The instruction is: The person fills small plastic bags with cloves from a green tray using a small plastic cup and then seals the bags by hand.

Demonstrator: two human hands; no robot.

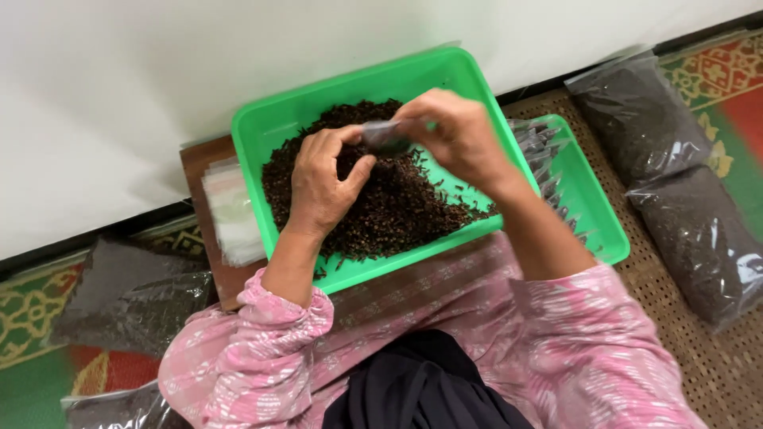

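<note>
From the head camera, looking straight down: centre frame, a green tray [274,127] holds a dark heap of cloves [389,210], and both hands are over it. The left hand [322,183] sits centre-left, fingers curled together and pinching one end of a small clear packet [385,137]; the right hand [453,131] comes in from the right, fingers closed on the packet's other end, just above the heap. The packet is up there between the two hands, near the top of the tray, and the knuckles hide most of it. Left of the tray, a stack of empty clear bags [230,214] lies on a brown board [197,171]. To the right, a second green tray [592,206] peeks out from behind the right forearm, filled packets [540,147] lined along it, partly blocked by that arm. Far right, two big plastic bags of dark spice [675,183] on a woven mat [699,357]. Lower left, more dark bags [131,294] on a patterned rug [32,310]. Pink sleeves [477,318] fill the bottom of the frame.
</note>
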